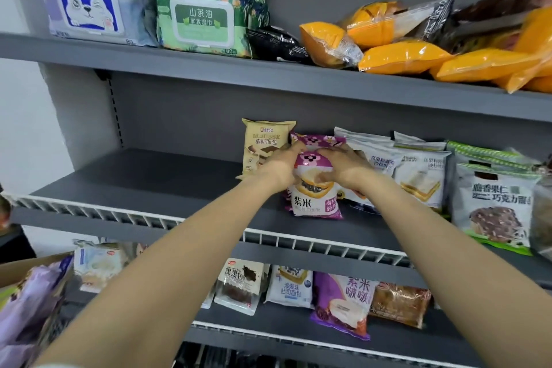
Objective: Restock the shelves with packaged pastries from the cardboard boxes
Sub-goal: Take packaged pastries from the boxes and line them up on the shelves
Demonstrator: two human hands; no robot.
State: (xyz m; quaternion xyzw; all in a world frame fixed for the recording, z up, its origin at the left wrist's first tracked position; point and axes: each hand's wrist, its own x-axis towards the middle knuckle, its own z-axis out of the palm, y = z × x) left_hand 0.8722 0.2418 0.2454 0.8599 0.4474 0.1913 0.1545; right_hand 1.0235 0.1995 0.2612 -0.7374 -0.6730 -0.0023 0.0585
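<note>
Both hands, left hand (pixel 279 169) and right hand (pixel 343 166), clasp purple-and-white pastry packet (pixel 313 188) with flower print, upright on middle shelf (pixel 149 185); filling apparently dark.

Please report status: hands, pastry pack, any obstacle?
Both hands, left and right, on the purple pastry pack, middle shelf. Pack stands between mousse pack and white packs. Nothing blocking.

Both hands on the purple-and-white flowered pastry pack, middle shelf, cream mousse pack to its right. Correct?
Not quite. In the head view the cream mousse pack stands to the left of the purple-and-white flowered pastry pack. Both the left hand and right hand do hold it on the middle shelf.
</note>
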